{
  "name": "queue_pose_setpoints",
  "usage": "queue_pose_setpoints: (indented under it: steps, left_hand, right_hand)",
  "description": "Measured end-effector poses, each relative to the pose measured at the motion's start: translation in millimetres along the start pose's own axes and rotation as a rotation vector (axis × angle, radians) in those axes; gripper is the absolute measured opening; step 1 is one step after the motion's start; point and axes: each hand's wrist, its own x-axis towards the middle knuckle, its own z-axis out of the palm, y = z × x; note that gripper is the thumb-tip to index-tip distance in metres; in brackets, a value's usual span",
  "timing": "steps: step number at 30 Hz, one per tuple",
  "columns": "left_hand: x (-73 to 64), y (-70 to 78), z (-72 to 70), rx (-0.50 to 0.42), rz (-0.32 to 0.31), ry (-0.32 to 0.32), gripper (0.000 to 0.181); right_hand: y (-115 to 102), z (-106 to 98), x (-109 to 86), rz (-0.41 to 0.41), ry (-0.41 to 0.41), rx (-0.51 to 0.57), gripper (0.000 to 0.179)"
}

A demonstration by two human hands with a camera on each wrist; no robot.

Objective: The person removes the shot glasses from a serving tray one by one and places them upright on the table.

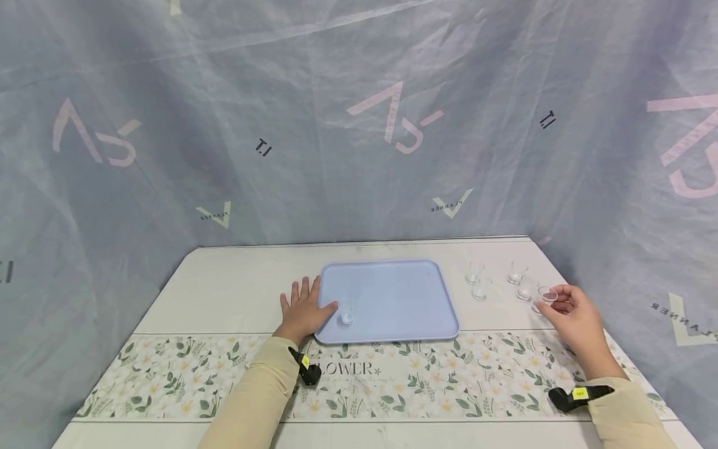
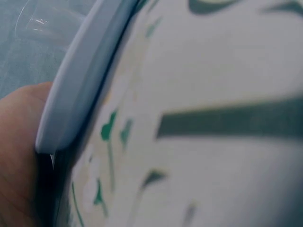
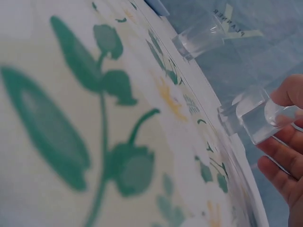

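A light blue tray (image 1: 392, 299) lies on the table, one small clear shot glass (image 1: 347, 313) standing near its left front corner. My left hand (image 1: 305, 310) rests at the tray's left edge, fingers spread and straight, thumb reaching over the rim towards that glass. Off to the right, my right hand (image 1: 574, 317) pinches another clear shot glass (image 3: 253, 116) between thumb and fingers. Several like it stand close by: one glass (image 1: 527, 289) right beside the held one, another glass (image 1: 517, 273) behind, and a pair nearer the tray, the front glass (image 1: 480, 289) and the back glass (image 1: 474, 272).
A white table cover with a floral band (image 1: 224, 380) runs under the tray's front edge. Grey-blue printed curtains (image 1: 314, 156) hang behind the table and along both sides. Each wrist wears a black strap with a small camera.
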Motion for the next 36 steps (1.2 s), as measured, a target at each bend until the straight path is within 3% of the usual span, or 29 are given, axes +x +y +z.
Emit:
queue_pose_setpoints:
  steps: [3,10,22,32,36]
  left_hand:
    - [-4.6,6.1,-6.3,0.005,-0.009,-0.005,0.089]
    - [-6.2,6.4,-6.5,0.003,-0.005,0.008,0.089]
    - [-2.8,3.6,-4.4,0.008,-0.02,-0.026,0.09]
    - [-7.3,8.2,-9.3,0.023,-0.011,-0.004,0.09]
    - [-8.0,9.1,-9.9,0.032,-0.011,-0.007,0.089]
  right_hand:
    - [2,1,0.1,0.027,-0.014,-0.009,0.049]
    - [9,3,1.4,0.056,-0.039,-0.026,0.049]
    - [12,6,2.3,0.064,-0.081,-0.052,0.048]
    - [13,7,3.4,0.062,-0.091,-0.049,0.05]
    - [14,5,2.7,0.041,-0.131,-0.038,0.058]
